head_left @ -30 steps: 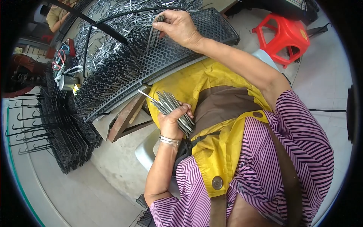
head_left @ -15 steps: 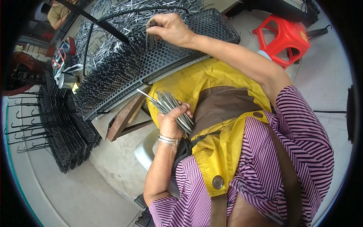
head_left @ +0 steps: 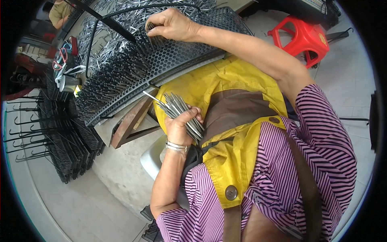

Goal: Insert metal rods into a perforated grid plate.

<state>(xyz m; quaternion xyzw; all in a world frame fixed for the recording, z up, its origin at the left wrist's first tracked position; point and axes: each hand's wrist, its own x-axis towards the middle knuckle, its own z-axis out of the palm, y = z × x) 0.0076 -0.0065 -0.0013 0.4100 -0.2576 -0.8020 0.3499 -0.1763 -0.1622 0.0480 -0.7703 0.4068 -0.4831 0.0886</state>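
Note:
A bundle of thin grey metal rods is wrapped in my left hand, close to my lap. One paler rod sticks out past the others at the upper left. At the far side, my right hand is closed in a pinch on a few thin rods, partly hidden by its fingers. It is over a black perforated rack with a tall black handle. Many dark rods stand upright in the rack's left and middle holes; the holes toward the right show bare.
Loose silvery rods lie heaped behind the rack. Red-handled scissors and a metal cup are at the left. Stacked black racks with hooks stand on the floor. A red stool is at the right; another person sits far left.
My right hand has moved a little left and away from me, nearer the standing rods. My left hand keeps its hold on the bundle. The whole view has shifted slightly.

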